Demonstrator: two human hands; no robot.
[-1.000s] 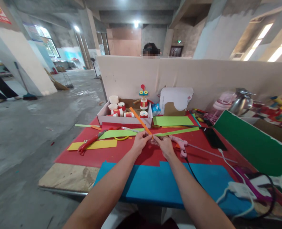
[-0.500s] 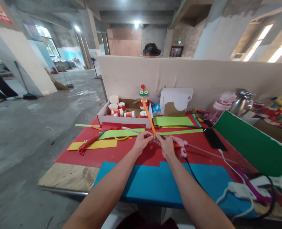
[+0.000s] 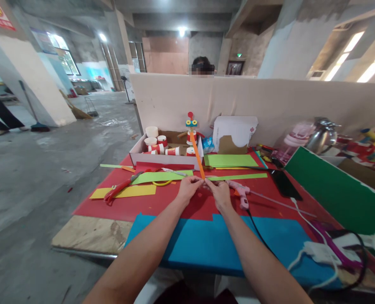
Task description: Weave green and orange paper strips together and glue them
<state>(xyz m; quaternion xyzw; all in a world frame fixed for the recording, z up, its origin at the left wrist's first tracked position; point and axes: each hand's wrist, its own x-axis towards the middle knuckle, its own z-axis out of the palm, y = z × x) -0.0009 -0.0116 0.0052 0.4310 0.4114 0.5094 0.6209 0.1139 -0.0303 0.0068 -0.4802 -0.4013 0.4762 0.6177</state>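
Note:
My left hand [image 3: 188, 188] and my right hand [image 3: 220, 193] meet above the red table covering, both closed, with fingertips pinching the near end of an orange paper strip [image 3: 197, 156]. The strip slants away from me, its far end in front of a paper cup. A narrow green paper strip [image 3: 238, 176] runs rightward from the same pinch point; how the two strips meet is hidden by my fingers. Just right of my right hand lies a pink glue gun [image 3: 243, 192]. Red-handled scissors [image 3: 119, 190] rest to the left, over yellow paper [image 3: 139, 191] and a wider green strip [image 3: 162, 177].
Behind my hands stands a box [image 3: 167, 159] with several paper cups and a figure with yellow eyes [image 3: 191, 123]. Green sheets [image 3: 232, 160], a phone [image 3: 285, 185], a green panel [image 3: 330, 194] and cables occupy the right. Blue sheets [image 3: 206, 245] line the front edge.
The orange strip's near end has shifted slightly left as my fingertips drew closer together. The narrow green strip's right end has dipped a little and moved left.

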